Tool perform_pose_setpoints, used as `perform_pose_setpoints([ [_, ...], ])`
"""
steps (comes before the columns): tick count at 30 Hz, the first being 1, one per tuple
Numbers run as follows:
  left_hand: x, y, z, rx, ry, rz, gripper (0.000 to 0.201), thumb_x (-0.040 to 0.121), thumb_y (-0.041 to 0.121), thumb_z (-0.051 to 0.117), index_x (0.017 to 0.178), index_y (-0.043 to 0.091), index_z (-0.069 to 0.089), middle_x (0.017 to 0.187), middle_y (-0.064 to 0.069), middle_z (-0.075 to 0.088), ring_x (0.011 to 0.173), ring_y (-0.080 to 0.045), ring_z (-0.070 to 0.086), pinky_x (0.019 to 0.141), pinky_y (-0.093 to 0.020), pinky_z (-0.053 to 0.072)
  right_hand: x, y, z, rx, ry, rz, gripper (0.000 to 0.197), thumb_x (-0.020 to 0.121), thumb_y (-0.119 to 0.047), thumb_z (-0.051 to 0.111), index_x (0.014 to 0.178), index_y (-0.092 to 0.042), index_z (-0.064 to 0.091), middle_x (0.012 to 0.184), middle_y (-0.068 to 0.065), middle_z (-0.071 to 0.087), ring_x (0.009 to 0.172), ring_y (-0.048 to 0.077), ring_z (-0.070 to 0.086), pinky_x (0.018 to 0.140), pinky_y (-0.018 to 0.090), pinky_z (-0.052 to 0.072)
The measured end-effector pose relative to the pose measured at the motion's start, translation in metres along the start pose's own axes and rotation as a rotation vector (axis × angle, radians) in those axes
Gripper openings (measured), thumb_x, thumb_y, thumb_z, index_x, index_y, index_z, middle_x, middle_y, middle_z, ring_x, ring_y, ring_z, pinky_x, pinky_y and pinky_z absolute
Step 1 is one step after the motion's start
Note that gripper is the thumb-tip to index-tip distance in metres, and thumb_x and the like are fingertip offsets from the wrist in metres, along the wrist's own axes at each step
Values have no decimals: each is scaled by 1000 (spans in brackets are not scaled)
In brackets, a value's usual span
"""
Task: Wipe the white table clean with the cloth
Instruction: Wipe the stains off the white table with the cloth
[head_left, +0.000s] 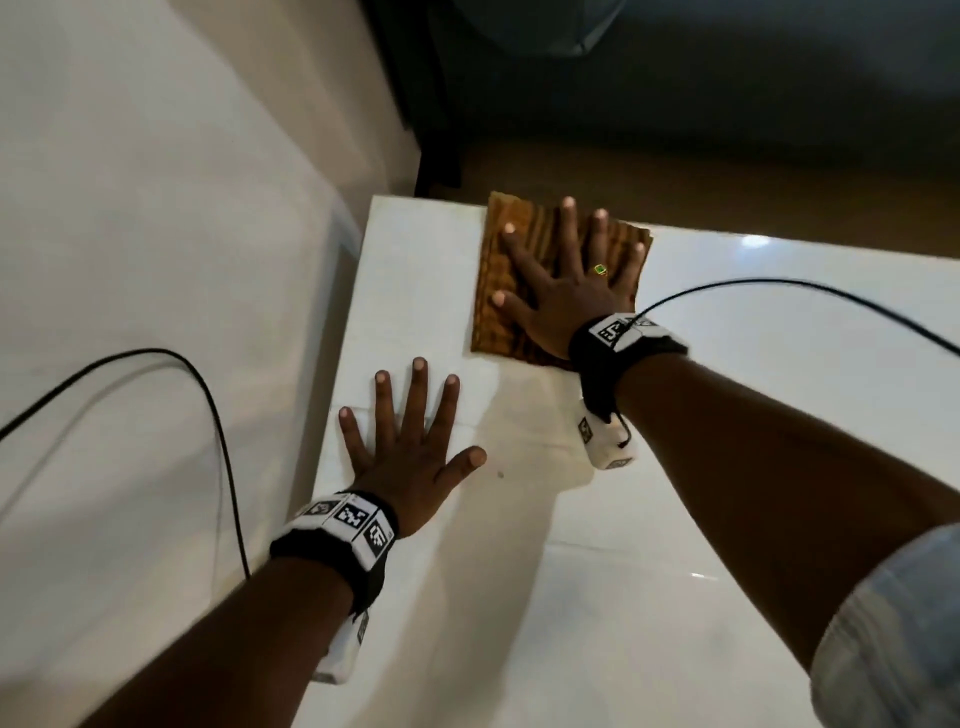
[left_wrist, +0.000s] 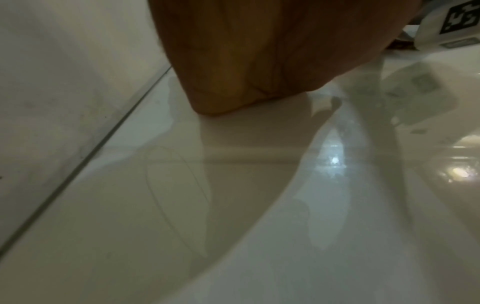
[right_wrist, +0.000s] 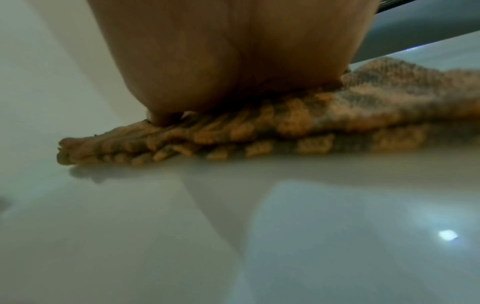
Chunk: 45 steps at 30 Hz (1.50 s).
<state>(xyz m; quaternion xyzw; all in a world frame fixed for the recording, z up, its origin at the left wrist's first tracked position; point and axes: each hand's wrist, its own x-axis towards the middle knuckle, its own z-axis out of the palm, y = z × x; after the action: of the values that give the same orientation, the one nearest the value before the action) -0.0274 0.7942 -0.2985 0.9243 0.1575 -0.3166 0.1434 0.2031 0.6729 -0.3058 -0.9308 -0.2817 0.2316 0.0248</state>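
A folded brown-orange ribbed cloth (head_left: 498, 291) lies flat near the far left corner of the glossy white table (head_left: 727, 415). My right hand (head_left: 566, 280) presses down on it with fingers spread straight; a ring sits on one finger. In the right wrist view the heel of that hand (right_wrist: 228, 67) bears on the cloth (right_wrist: 311, 123). My left hand (head_left: 410, 441) lies flat and spread on the bare table near its left edge, holding nothing. The left wrist view shows only its palm (left_wrist: 259, 51) on the table (left_wrist: 233, 205).
The table's left edge (head_left: 337, 415) borders a pale floor, its far edge (head_left: 727, 231) a dark area. Black cables (head_left: 218, 426) (head_left: 831, 296) trail from both wrist bands. A small dark speck (head_left: 500, 474) sits on the table beside my left thumb.
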Motion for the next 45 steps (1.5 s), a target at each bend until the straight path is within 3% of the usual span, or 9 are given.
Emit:
perform_pose_setpoints([
  [13,3,-9,-1,-65,90,38,70,92,71,7,150,46,-22,160,14,-33,149,-23,-30,114,-68,-12,-232,-72,115,97,14,-87,75,93,-77,31,155,-57,-7,169,4,-23,152,39,-24,114,76,-7],
  [19,-40,-32,15,-154,220,-41,78,96,68,24,156,35,-12,165,9,-23,151,-25,-24,113,-66,-11,-381,-105,179,108,-104,-5,77,90,-74,43,158,-49,17,170,10,9,152,47,16,112,78,12],
  [23,-63,-59,32,-370,230,-111,87,99,54,42,158,16,-11,165,-3,-22,151,-32,-20,120,-57,-2,-406,-137,194,134,-159,109,76,88,-74,42,157,-46,27,168,14,17,151,48,17,113,78,8],
  [28,-75,-73,35,-634,236,-176,81,102,45,41,158,15,-8,168,-4,-10,154,-25,-7,124,-39,2,-397,-158,193,156,-169,90,83,81,-78,52,155,-50,29,165,13,27,151,45,21,110,79,15],
  [31,-77,-72,22,-696,307,-250,64,104,46,38,159,20,18,165,-2,21,152,-21,19,122,-34,15,-366,-157,183,182,-148,34,83,80,-78,51,155,-51,27,167,10,25,151,44,19,110,77,16],
  [34,-77,-67,12,-746,382,-341,54,104,48,36,148,19,47,148,-7,53,137,-27,46,112,-35,35,-294,-148,156,175,-53,23,79,84,-78,43,156,-56,16,171,8,8,154,45,7,113,76,2],
  [36,-75,-62,8,-723,408,-387,56,103,50,34,137,13,58,131,-14,65,123,-33,57,100,-37,43,-227,-137,125,193,-1,61,76,90,-79,35,153,-62,-4,168,3,-24,152,41,-23,111,74,-16],
  [38,-73,-57,6,-695,428,-405,53,104,46,36,132,10,63,123,-19,69,115,-37,60,91,-36,45,-166,-123,94,211,-20,93,75,91,-81,29,149,-63,-16,161,-2,-40,146,37,-39,108,72,-25],
  [45,-72,-61,5,-695,426,-379,46,103,38,44,144,18,52,130,-10,67,120,-26,61,88,-20,39,-3,-73,3,143,-44,183,78,88,-86,26,152,-61,-11,164,-1,-34,150,38,-30,111,77,-13],
])
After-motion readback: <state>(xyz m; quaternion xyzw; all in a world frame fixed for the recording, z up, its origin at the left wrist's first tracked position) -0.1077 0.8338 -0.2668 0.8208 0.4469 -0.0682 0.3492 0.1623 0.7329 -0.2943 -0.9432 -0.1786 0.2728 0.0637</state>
